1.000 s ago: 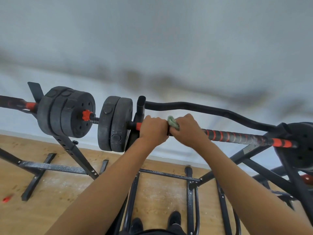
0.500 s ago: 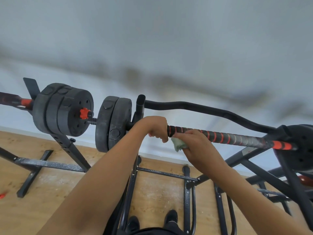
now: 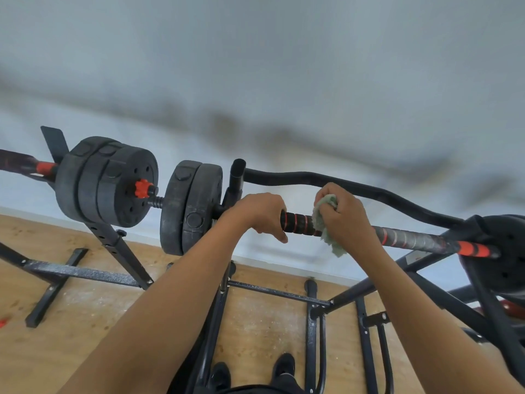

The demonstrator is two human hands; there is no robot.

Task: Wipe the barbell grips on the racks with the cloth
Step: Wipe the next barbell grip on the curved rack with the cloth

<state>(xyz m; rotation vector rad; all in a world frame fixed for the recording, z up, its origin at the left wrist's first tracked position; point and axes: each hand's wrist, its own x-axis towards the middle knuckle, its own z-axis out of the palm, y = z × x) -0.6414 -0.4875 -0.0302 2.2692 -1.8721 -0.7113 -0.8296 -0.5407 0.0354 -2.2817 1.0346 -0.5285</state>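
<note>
Wood floor (image 3: 85, 336); cloth (image 3: 326, 206) against barbell grip (image 3: 298, 221)

Bar (image 3: 412, 239): lies left to right across the rack (image 3: 277, 292), with a pair of plates (image 3: 190, 207) at its left end and a right plate (image 3: 508, 265) at the other.
Left hand (image 3: 255, 213): grips the bar just right of the pair of plates.
Right hand (image 3: 345, 220): on the bar, right of the left hand, a short stretch of bar between them.
Cloth (image 3: 322, 216): between right hand and bar, one end hanging below the bar.
Curved bar (image 3: 341, 183): behind and above the bar, running right from a post (image 3: 237, 174).
Second barbell (image 3: 113, 180): far left on its own stand (image 3: 119, 245).
Shoes (image 3: 284, 368): on the floor (image 3: 85, 322), beneath the bar.
</note>
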